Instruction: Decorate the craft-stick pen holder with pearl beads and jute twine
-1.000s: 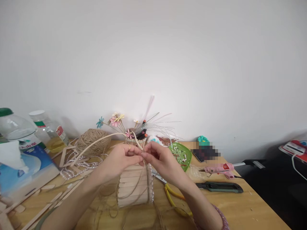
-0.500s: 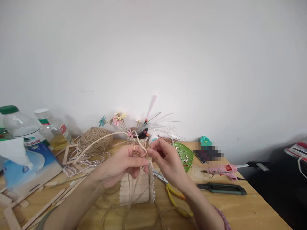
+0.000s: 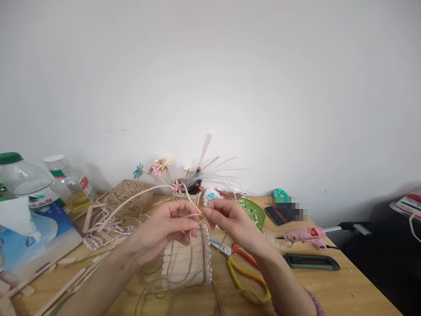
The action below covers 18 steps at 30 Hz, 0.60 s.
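My left hand point(image 3: 171, 221) is closed in a pinch on thin brown twine point(image 3: 191, 252), whose loose strands hang below and curl over the table. My right hand point(image 3: 226, 217) pinches at the same spot, fingertips almost touching the left ones, also on the twine. A pale bendy cord point(image 3: 144, 190) arches over my left hand and comes down between the fingertips; which fingers grip it I cannot tell. Just below lies a panel of wooden craft sticks point(image 3: 176, 267) edged with pearl beads point(image 3: 209, 256), its top partly hidden by my hands.
Yellow-and-orange-handled scissors point(image 3: 232, 265) lie right of the panel. Farther right are a utility knife point(image 3: 311, 262), a pink glue gun point(image 3: 305, 237) and a green dish point(image 3: 255, 210). Left stand a twine ball point(image 3: 129, 198), bead strings point(image 3: 112, 230), loose sticks point(image 3: 62, 292), a tissue pack point(image 3: 42, 245) and bottles point(image 3: 29, 175).
My hands have drawn slightly closer together at the twine, the right one lower and flatter. The view has shifted a little, and more of the scissors shows.
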Motion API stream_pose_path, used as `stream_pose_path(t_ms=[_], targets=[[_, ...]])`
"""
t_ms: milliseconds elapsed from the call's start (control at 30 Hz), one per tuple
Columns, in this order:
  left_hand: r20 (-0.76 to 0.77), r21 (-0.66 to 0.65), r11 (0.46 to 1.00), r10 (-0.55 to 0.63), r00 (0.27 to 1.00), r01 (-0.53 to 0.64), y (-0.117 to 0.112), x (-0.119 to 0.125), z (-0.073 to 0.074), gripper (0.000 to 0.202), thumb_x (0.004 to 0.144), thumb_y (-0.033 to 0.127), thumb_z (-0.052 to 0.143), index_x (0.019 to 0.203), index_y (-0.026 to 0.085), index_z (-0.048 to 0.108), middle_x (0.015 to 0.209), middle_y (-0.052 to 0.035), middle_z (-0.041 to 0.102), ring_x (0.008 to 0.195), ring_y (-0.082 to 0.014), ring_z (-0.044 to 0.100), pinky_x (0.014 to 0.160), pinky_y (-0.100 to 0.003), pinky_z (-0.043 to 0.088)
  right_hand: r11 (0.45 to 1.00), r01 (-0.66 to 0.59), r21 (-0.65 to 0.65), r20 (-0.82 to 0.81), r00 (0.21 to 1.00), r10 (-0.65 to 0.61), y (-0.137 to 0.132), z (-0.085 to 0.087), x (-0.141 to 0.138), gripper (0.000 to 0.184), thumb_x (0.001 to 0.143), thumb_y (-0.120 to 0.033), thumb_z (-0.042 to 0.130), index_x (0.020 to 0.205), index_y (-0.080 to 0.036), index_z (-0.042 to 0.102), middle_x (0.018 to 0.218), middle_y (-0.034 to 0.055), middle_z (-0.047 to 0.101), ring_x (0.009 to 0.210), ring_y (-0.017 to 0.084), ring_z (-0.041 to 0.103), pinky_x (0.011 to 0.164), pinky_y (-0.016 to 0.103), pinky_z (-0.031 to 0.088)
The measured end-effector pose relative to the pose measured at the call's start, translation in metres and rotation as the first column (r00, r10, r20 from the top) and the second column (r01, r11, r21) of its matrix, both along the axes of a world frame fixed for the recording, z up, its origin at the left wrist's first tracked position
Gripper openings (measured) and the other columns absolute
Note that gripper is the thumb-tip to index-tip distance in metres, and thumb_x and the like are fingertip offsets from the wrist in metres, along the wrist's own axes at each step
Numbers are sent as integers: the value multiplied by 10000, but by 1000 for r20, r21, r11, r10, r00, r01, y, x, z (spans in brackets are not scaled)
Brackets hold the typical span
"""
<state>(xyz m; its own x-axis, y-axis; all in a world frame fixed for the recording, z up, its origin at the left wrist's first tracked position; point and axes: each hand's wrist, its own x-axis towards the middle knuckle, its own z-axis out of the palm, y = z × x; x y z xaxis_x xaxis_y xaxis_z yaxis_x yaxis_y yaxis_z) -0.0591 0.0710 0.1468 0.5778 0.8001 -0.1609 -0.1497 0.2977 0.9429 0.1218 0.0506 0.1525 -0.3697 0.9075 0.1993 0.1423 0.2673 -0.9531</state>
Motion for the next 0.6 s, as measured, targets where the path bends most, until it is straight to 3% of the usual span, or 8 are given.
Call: stream_pose_path(t_ms=[67, 133, 200, 267, 333, 367, 500, 600], targets=[[-50, 87, 996, 21, 999, -16, -1, 1, -1, 98, 658, 212, 716, 689, 185, 627, 563, 28, 626, 532, -86, 550, 500, -174, 441, 1000, 26, 10, 6, 1000, -27, 0, 0, 0, 396, 828, -495, 552, 612, -170, 483, 603, -33, 425, 596, 106, 369, 570, 241, 278], [-151, 313, 948, 109, 983, -57, -2, 1, -3, 14, 694, 206, 671, 688, 200, 660, 618, 13, 654, 575, -110, 581, 545, -208, 472, 995, 95, -7, -18, 995, -95, -1, -1, -3, 417, 809, -512, 568, 591, -172, 465, 587, -39, 408, 579, 101, 348, 555, 237, 261], [-229, 647, 759, 281, 932, -70, -5, 1, -5, 96, 740, 184, 616, 722, 212, 706, 725, -14, 694, 657, -139, 624, 618, -241, 496, 985, 169, -36, -35, 985, -170, -2, -2, -5, 434, 800, -522, 572, 570, -174, 452, 567, -45, 387, 551, 93, 317, 534, 235, 238], [-211, 897, 442, 453, 866, -12, -8, 1, -8, 186, 789, 158, 555, 800, 207, 734, 815, -43, 716, 734, -161, 652, 679, -256, 505, 975, 210, -70, -36, 977, -212, -1, -4, -8, 436, 810, -515, 557, 560, -173, 454, 547, -51, 374, 518, 86, 276, 510, 236, 215], [-152, 984, 167, 556, 817, 70, -11, 0, -12, 242, 826, 133, 500, 873, 193, 730, 844, -63, 721, 762, -168, 666, 694, -255, 513, 972, 218, -91, -32, 975, -222, 0, -6, -9, 436, 829, -501, 533, 553, -172, 458, 534, -53, 371, 500, 82, 255, 496, 237, 206], [-131, 991, 77, 589, 798, 106, -12, -1, -13, 254, 838, 123, 483, 892, 187, 723, 840, -67, 720, 761, -166, 669, 694, -252, 517, 972, 217, -94, -31, 975, -221, 1, -7, -10, 430, 835, -494, 525, 558, -171, 466, 539, -50, 381, 502, 82, 267, 498, 235, 213], [-54, 983, -101, 653, 755, 157, -10, -1, -16, 230, 848, 86, 484, 911, 174, 687, 822, -60, 703, 730, -146, 658, 662, -232, 524, 985, 161, -62, -66, 984, -165, 1, -8, -10, 340, 788, -480, 594, 676, -161, 568, 625, -26, 474, 596, 102, 390, 562, 227, 296], [32, 966, -218, 629, 777, 136, -8, 0, -14, 187, 854, 65, 498, 885, 140, 667, 802, -66, 683, 724, -148, 636, 641, -239, 526, 975, 216, -47, -93, 971, -219, 1, -8, -10, 373, 771, -483, 610, 595, -164, 530, 561, -45, 426, 548, 90, 351, 532, 224, 278]])
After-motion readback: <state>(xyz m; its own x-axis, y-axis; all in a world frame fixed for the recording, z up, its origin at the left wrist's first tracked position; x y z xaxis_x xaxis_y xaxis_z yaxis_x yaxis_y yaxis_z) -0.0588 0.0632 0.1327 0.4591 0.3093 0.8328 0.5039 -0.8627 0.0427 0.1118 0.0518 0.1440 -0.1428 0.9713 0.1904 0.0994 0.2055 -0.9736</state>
